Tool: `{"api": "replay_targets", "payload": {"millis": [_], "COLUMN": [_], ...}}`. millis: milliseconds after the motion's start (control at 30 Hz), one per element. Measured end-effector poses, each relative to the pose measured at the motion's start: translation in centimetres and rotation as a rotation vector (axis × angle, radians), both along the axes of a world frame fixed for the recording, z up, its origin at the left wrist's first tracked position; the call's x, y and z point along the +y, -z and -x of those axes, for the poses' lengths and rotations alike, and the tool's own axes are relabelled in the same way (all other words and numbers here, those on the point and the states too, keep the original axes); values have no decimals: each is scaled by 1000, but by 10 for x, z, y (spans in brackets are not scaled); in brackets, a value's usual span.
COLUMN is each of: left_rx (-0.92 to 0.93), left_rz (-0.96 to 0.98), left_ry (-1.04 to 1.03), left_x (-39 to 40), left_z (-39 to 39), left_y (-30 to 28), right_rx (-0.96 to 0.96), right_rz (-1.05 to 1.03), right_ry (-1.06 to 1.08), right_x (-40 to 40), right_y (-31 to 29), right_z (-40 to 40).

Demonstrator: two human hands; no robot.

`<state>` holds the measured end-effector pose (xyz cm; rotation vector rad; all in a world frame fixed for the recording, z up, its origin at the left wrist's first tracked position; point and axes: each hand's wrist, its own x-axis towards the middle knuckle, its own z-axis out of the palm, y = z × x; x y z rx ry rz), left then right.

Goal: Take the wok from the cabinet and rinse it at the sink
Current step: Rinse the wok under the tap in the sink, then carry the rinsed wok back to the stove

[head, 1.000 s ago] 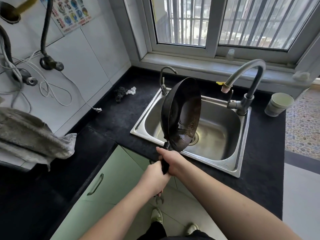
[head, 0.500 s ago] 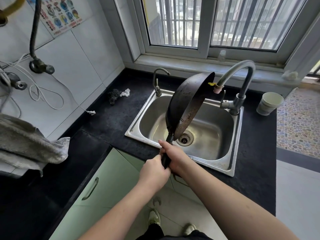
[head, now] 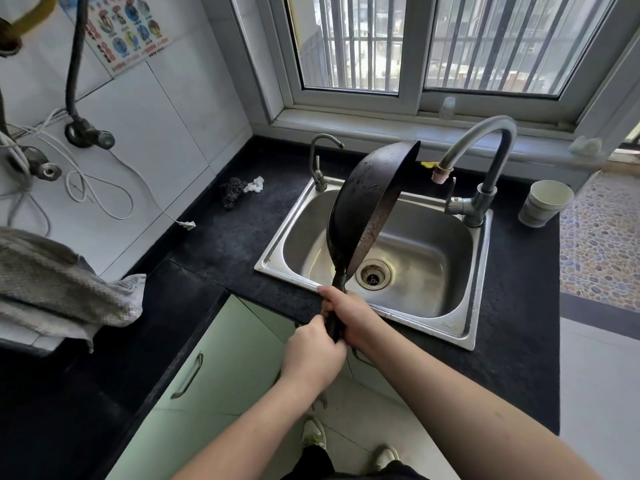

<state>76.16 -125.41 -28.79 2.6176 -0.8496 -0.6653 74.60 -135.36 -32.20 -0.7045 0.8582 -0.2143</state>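
Observation:
The black wok [head: 363, 209] stands on edge above the steel sink [head: 460, 327], its dark underside facing left and its rusty rim turned toward the tall faucet [head: 485, 161]. Both hands grip the long black handle at the sink's front edge. My right hand [head: 349, 313] holds it higher up, close to the pan. My left hand [head: 311, 355] wraps around the handle's lower end. No water runs from the faucet. The drain [head: 373, 274] shows just right of the wok's base.
A small second tap [head: 318, 161] stands at the sink's back left. A paper cup [head: 545, 202] sits on the black counter [head: 221, 244] at right. A dark scourer with a white scrap [head: 239, 192] lies left of the sink. Green cabinet doors [head: 214, 368] are shut below; a grey cloth [head: 59, 285] hangs at left.
The wok has rolled about its handle from showing its inside to me to standing nearly edge-on, its top swinging right toward the faucet. Both hands stay on the handle.

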Motion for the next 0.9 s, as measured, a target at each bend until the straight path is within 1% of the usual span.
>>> {"api": "replay_targets", "payload": {"millis": [33, 67, 133, 167, 300, 433, 533, 667, 900], "left_rx": [45, 149, 414, 471, 394, 452, 486, 541, 617], "left_rz": [-18, -14, -5, -9, 24, 68, 109, 108, 120], "left_ry": [-13, -47, -124, -127, -82, -84, -91, -148, -182], "left_x": [-2, -4, -10, -13, -17, -14, -9, -9, -4], "left_z": [-1, -2, -4, -6, -15, -10, -5, 0, 7], "left_y": [-3, -6, -12, -13, -15, -6, 3, 6, 5], "right_rx": [-1, -3, -4, -5, -11, 13, 43, 99, 129], "right_rz": [6, 11, 20, 18, -45, -52, -16, 10, -1], "right_ry": [-2, -1, 2, 7, 46, 48, 22, 2, -10], "right_x": [0, -1, -2, -3, -5, -4, -2, 0, 6], "right_y": [-2, -4, -8, -11, -14, -9, -7, -7, -9], "right_z": [-1, -2, -4, -5, -6, -1, 5, 10, 15]}}
